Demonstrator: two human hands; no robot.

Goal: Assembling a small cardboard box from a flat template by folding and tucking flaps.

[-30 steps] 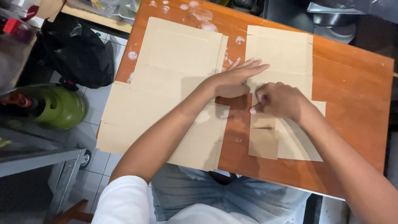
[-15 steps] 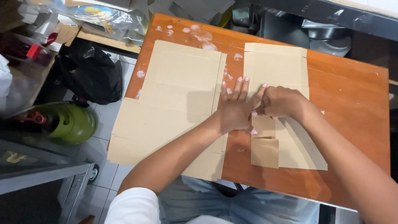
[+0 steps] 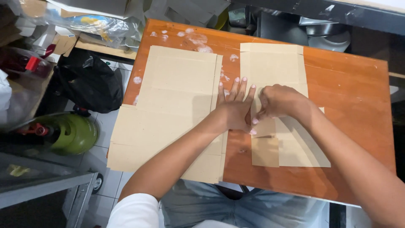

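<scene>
— While pressed flat, left hand (image 3: 234, 110) pins narrow cardboard blank (image 3: 272, 71) on wooden table (image 3: 350, 97); right hand (image 3: 278, 101) clenched, pinching its flap.
— Step judged: creasing. Next: firm, even fold along the score.

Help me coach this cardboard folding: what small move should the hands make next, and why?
Probably run the right hand along the fold of the smaller cardboard blank while the left hand holds it down. The left hand lies flat, fingers spread, at the blank's left edge; the right is curled on the panel beside it, and the lower flaps look only partly folded.
</scene>
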